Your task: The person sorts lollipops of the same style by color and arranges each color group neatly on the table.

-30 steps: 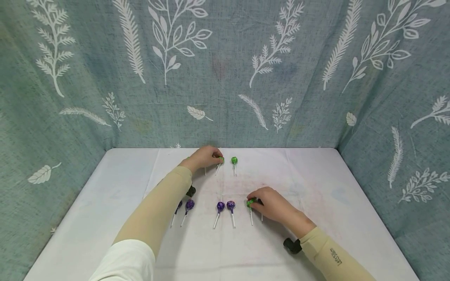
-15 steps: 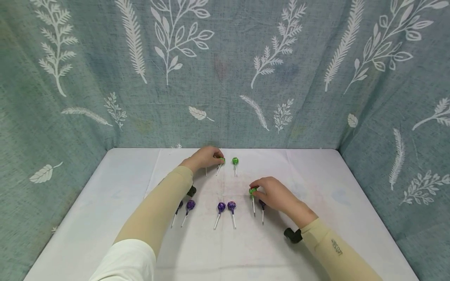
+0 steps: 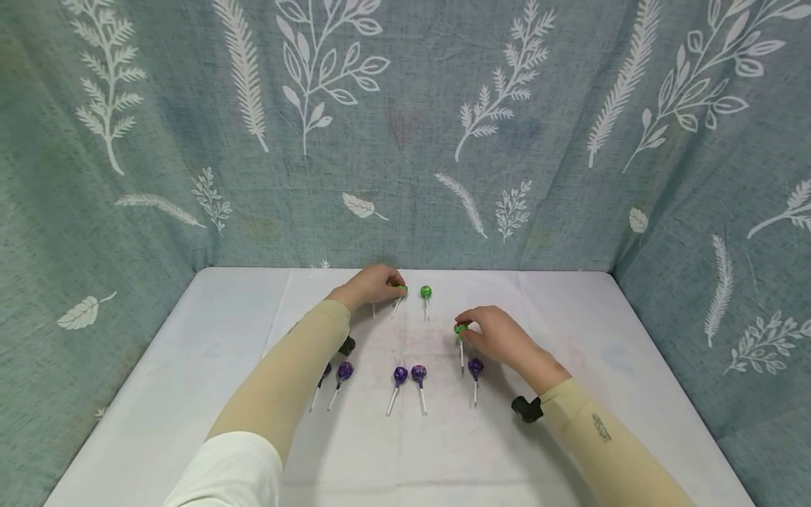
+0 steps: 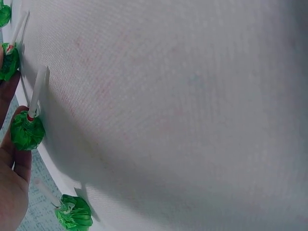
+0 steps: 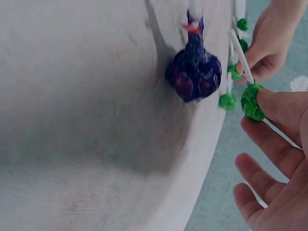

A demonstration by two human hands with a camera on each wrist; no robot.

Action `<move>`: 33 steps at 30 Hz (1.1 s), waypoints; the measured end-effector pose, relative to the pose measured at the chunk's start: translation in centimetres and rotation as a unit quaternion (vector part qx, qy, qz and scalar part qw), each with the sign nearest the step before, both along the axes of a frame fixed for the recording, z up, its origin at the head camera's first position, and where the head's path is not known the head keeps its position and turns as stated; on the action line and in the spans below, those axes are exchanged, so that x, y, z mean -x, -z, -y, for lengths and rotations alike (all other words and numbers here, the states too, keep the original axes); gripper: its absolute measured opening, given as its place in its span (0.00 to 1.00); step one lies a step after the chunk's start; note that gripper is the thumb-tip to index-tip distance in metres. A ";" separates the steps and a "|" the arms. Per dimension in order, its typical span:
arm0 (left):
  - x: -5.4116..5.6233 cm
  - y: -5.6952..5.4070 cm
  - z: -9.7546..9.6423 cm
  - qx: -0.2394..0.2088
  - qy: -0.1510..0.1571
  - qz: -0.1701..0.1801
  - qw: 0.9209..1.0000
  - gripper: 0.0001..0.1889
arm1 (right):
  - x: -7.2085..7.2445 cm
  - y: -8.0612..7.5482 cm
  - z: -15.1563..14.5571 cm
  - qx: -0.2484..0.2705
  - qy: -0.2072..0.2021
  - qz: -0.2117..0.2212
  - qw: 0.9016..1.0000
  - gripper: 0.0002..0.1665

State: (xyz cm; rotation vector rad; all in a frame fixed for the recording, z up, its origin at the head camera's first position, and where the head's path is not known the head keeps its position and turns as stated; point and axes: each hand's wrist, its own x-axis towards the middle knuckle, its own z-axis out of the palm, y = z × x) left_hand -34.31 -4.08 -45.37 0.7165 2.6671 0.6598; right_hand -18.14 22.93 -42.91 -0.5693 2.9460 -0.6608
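Observation:
My right hand pinches a green-wrapped lollipop by its head between thumb and index finger, the white stick hanging down, held off the table. Just below that hand lies a purple lollipop. At the back of the table my left hand holds the head of another green lollipop between thumb and finger, its stick lying toward me. One more green lollipop sits beside the left hand's curled fingers. To the right of that hand is a separate green lollipop.
Two purple lollipops lie mid-table. Further left, two more purple lollipops lie partly behind my left sleeve. A white cloth covers the table. Grey-green leaf-patterned curtain stands behind and at both sides.
My right hand has lifted its green lollipop from the front row and carried it toward the back, uncovering the purple lollipop beside it. The left hand stays at the back row.

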 end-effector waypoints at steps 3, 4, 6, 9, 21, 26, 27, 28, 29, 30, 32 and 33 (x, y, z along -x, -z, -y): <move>-0.2 0.1 0.1 -0.002 -0.001 0.000 1.000 0.14 | 0.5 0.1 0.0 -0.008 0.004 -0.002 1.000 0.16; -0.1 0.0 0.1 -0.003 -0.001 -0.001 1.000 0.14 | 0.7 0.1 -0.1 -0.009 0.006 -0.001 1.000 0.17; -0.2 -0.2 0.0 -0.007 -0.001 -0.002 1.000 0.14 | 1.0 0.2 -0.2 -0.009 0.011 0.002 1.000 0.17; -0.3 -0.2 0.0 -0.005 0.001 -0.003 1.000 0.14 | 1.4 0.3 -0.1 -0.008 0.018 0.013 1.000 0.17; -0.5 -0.1 0.2 -0.014 -0.001 -0.003 1.000 0.12 | 2.6 1.2 -0.1 -0.005 0.035 0.022 0.999 0.18; -0.6 0.0 0.3 -0.014 -0.004 -0.002 1.000 0.12 | 3.2 1.5 -0.2 -0.009 0.043 0.026 0.999 0.18; -0.6 0.0 0.3 -0.015 -0.004 -0.001 1.000 0.12 | 3.3 1.5 -0.2 -0.011 0.045 0.027 0.999 0.18; -0.6 0.1 0.3 -0.015 -0.004 -0.001 1.000 0.12 | 3.4 1.5 -0.2 -0.012 0.046 0.027 0.998 0.18; -0.6 0.1 0.3 -0.015 -0.003 -0.001 1.000 0.12 | 3.5 1.5 -0.3 -0.013 0.048 0.028 0.998 0.18; -0.6 0.1 0.3 -0.015 -0.003 -0.001 1.000 0.12 | 3.6 1.5 -0.3 -0.013 0.050 0.029 0.998 0.18; -0.5 0.0 0.3 -0.016 -0.003 0.000 1.000 0.12 | 3.8 1.6 -0.3 -0.014 0.053 0.030 0.998 0.18; -0.5 0.0 0.3 -0.016 -0.002 0.000 1.000 0.12 | 3.9 1.6 -0.3 -0.013 0.053 0.030 0.998 0.17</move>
